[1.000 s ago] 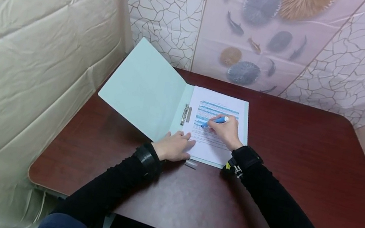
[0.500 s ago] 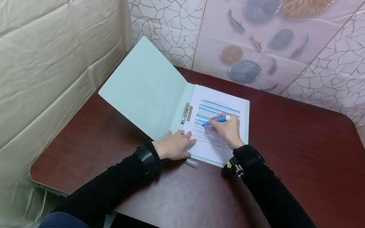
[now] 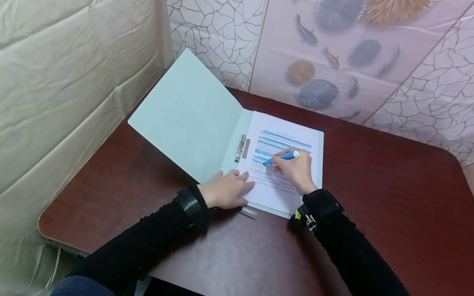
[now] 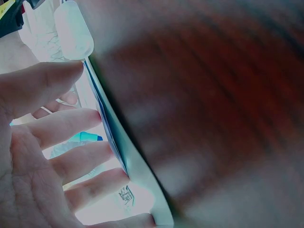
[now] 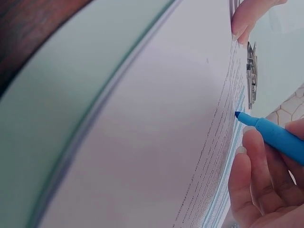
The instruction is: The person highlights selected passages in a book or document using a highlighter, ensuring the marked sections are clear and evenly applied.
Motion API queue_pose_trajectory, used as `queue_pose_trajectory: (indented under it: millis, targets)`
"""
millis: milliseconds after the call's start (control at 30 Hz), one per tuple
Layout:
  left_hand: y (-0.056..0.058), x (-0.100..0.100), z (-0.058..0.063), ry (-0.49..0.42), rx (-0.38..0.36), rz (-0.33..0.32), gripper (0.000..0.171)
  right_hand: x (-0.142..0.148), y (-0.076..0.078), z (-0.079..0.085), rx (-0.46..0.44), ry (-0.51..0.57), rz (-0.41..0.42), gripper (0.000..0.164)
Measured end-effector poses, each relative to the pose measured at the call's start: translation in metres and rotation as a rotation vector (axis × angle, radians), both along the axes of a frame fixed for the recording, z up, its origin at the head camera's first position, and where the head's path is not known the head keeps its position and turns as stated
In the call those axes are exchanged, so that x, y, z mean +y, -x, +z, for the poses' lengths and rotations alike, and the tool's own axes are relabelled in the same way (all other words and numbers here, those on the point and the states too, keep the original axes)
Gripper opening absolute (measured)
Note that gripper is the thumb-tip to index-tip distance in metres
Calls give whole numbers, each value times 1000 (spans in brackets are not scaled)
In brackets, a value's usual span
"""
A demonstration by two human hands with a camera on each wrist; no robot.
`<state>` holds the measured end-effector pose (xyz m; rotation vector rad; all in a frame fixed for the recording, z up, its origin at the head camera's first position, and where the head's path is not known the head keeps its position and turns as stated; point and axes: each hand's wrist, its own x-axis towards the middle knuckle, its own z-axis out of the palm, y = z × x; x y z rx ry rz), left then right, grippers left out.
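Right hand (image 3: 297, 169) is pinching the blue highlighter (image 3: 288, 154), its tip creeping slightly rightward on the printed page (image 3: 273, 199) in the mint folder (image 3: 190, 118); marking is probably advancing. Left hand (image 3: 225, 189) is resting splayed at the page's lower-left, gripping nothing.

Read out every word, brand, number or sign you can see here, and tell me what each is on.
Nothing can be read for certain.
White sheet: printed lines, some highlighted blue, too small or blurred to read.
Blue marker: no legible lettering.
Green folder: no writing visible.
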<state>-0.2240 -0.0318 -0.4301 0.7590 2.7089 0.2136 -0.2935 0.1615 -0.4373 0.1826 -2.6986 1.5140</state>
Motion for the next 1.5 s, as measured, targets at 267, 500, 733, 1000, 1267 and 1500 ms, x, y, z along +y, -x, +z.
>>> queue_pose_trajectory:
  millis: [267, 500, 733, 1000, 1267, 1500]
  targets:
    - [-2, 0, -4, -3, -3, 8, 54, 4, 6, -18, 30, -24, -9, 11]
    - [-5, 0, -6, -5, -8, 9, 55, 1, -5, -7, -3, -30, 4, 13]
    - [-5, 0, -6, -4, -11, 9, 55, 1, -4, -8, -2, -21, -14, 11]
    - [-1, 0, -3, -5, 13, -3, 55, 3, -2, -3, 36, -46, -2, 12]
    - [-1, 0, -2, -10, 5, 6, 54, 4, -2, -1, 3, -29, -25, 12]
    - [0, 0, -2, -11, 2, 10, 55, 5, -2, 2, 8, -14, -13, 12]
